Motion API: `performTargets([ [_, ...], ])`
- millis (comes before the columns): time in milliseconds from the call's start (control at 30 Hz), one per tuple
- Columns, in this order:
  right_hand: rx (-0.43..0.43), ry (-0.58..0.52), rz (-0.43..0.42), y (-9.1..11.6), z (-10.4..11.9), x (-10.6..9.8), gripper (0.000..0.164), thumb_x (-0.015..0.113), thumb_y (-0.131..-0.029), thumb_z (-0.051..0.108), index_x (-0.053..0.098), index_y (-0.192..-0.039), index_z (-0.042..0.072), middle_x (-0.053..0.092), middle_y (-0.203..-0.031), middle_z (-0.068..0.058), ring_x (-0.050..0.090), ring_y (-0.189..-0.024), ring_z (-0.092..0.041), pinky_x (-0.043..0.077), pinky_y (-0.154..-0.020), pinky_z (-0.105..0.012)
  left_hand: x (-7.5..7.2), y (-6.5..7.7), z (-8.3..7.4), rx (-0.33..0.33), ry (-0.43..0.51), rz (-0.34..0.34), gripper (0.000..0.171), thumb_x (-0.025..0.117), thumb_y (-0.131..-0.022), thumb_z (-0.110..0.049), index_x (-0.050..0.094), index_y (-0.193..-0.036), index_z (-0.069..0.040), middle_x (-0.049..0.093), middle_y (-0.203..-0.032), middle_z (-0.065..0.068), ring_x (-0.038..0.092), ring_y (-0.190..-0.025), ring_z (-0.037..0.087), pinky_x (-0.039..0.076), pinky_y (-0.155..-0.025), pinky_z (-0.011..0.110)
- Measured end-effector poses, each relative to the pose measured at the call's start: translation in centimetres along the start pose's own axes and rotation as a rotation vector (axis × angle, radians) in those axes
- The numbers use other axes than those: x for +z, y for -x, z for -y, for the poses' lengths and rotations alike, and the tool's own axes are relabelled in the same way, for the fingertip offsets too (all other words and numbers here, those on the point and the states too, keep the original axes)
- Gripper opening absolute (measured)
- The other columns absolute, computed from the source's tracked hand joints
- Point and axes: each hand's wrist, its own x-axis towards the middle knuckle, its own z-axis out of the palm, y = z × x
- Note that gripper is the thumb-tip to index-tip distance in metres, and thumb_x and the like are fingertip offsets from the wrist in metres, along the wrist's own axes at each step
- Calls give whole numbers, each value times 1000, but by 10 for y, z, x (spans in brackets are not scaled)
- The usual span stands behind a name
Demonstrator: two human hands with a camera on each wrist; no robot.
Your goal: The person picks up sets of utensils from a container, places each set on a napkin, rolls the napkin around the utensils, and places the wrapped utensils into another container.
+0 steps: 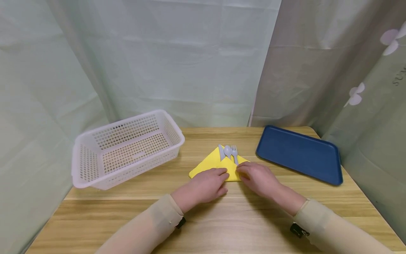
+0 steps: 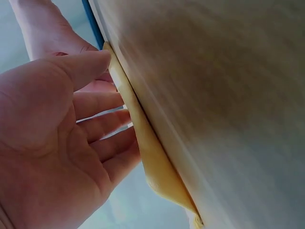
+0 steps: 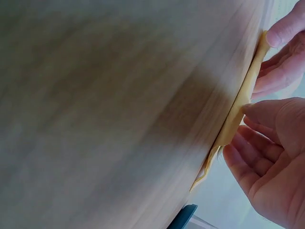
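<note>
A folded yellow napkin (image 1: 207, 163) lies on the wooden table, its pointed left corner spread out. A grey plastic knife (image 1: 221, 152), spoon (image 1: 227, 151) and fork (image 1: 234, 153) stick up from its fold, side by side, their lower parts covered. My left hand (image 1: 207, 185) rests its outstretched fingers on the napkin's front middle. In the left wrist view its thumb reaches the napkin's edge. On the right part, my right hand (image 1: 258, 178) touches the napkin with loosely bent fingertips and thumb, apart from each other in the right wrist view. This hand hides part of the right corner.
A white perforated plastic basket (image 1: 139, 165) stands at the left on the table. To the right lies a dark blue tray (image 1: 298, 151), set at an angle near the table's edge. Pale curtains (image 1: 177, 63) hang behind and on both sides.
</note>
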Motion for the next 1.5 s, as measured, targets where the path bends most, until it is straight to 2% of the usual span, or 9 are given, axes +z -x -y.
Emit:
performTargets([
  [200, 24, -13, -4, -1, 0, -1, 21, 85, -94, 1, 82, -113, 6, 79, -119, -6, 75, -115, -28, 61, -98, -47, 1, -1, 1, -8, 32, 23, 56, 66, -111, -42, 61, -155, -8, 56, -163, 11, 57, -147, 29, 46, -119, 40],
  [400, 62, -22, 3, -1, -1, -1, 17, 86, -93, 0, 81, -108, 7, 77, -107, -4, 75, -100, -24, 62, -89, -45, 2, -2, 0, -1, 26, 27, 56, 66, -111, -44, 63, -154, -9, 57, -161, 13, 57, -147, 29, 46, -120, 40],
  [733, 126, -30, 35, -3, -3, -1, 18, 87, -91, 0, 80, -105, 10, 70, -93, 1, 62, -81, -14, 58, -78, -38, 3, -3, -3, 2, 3, 41, 59, 67, -111, -46, 61, -156, -9, 55, -164, 15, 57, -147, 28, 45, -120, 39],
  [933, 147, -30, 21, -4, -4, 0, 15, 88, -92, 2, 80, -102, 11, 68, -90, 2, 61, -80, -14, 57, -75, -37, 2, -1, -4, -4, -6, 47, 60, 67, -110, -46, 60, -157, -10, 53, -165, 15, 56, -148, 28, 45, -120, 39],
  [1300, 135, -12, 0, -3, -7, 0, 13, 88, -91, 4, 79, -97, 11, 63, -91, 2, 56, -78, -15, 53, -71, -35, -2, -1, -5, -12, 22, 55, 57, 67, -111, -45, 61, -156, -11, 54, -165, 14, 56, -148, 28, 46, -120, 41],
  [1500, 174, 3, 11, -2, -6, -2, 16, 89, -91, 7, 79, -103, 9, 64, -94, -1, 56, -79, -17, 53, -72, -38, -3, -1, -5, -15, 16, 55, 57, 68, -110, -45, 62, -156, -11, 54, -164, 14, 57, -147, 28, 46, -120, 40],
])
